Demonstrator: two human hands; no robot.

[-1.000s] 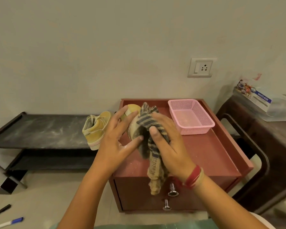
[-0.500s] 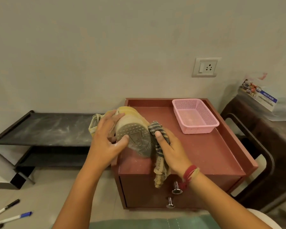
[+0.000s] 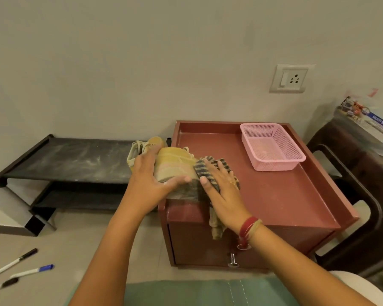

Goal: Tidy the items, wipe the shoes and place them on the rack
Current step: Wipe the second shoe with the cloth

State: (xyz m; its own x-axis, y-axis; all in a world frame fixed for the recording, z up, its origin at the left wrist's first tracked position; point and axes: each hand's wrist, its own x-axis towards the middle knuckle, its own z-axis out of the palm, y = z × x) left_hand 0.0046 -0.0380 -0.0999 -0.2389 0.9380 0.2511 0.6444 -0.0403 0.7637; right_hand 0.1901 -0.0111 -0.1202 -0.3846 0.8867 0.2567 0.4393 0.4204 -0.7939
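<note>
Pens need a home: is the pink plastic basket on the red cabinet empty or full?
Empty: the pink plastic mesh basket shows only its bare perforated floor, no items inside.

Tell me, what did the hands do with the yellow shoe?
The left hand rolled the shoe: the sole faced us, now its yellow side shows. The right hand still presses the cloth against it. The other shoe and basket stayed put.
</note>
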